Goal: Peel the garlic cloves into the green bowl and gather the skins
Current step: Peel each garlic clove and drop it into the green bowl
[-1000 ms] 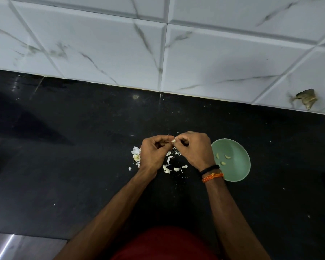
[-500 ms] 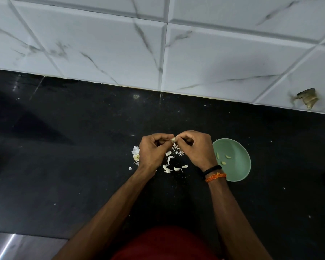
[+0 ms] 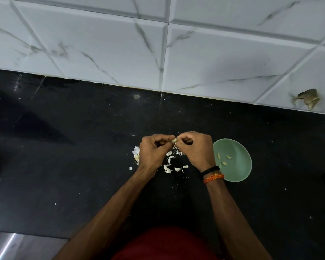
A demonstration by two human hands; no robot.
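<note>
- Head view: your left hand [image 3: 152,153] and right hand [image 3: 197,148] meet above the black tabletop [image 3: 64,166], each grip pinched on one garlic clove [image 3: 174,140].
- Loose skins [image 3: 172,164] lie scattered beneath your hands.
- The green bowl [image 3: 238,171] sits just right of your right wrist, holding three peeled cloves [image 3: 223,158].

Black counter [image 3: 68,156]: green bowl [image 3: 240,171], garlic skins [image 3: 172,166] (scattered).
</note>
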